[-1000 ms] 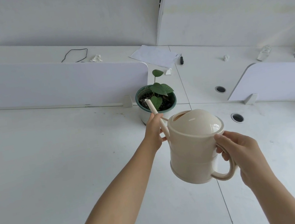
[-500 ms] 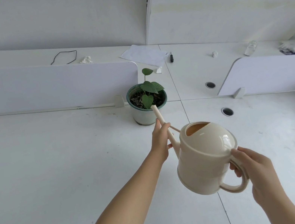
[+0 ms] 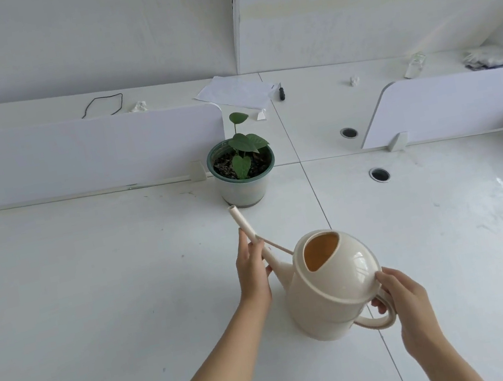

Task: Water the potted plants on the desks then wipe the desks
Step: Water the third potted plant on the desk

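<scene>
As my right hand gripped the watering can by its handle and my left hand pinched the spout in its fingers, the tip stood just short of the potted plant; tilting there, I judged, would splash the desk instead.

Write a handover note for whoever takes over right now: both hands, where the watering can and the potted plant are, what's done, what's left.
Left hand: holds the spout of the cream plastic watering can.
Right hand: grips its loop handle.
Small green plant in the white round pot: upright on the white desk, by the divider. The spout tip is short of the pot, not over the soil.
Done: a second ago the spout was over the soil and has since drawn back, so this plant is likely watered.
Left: any other plants, then wipe the desks.
</scene>
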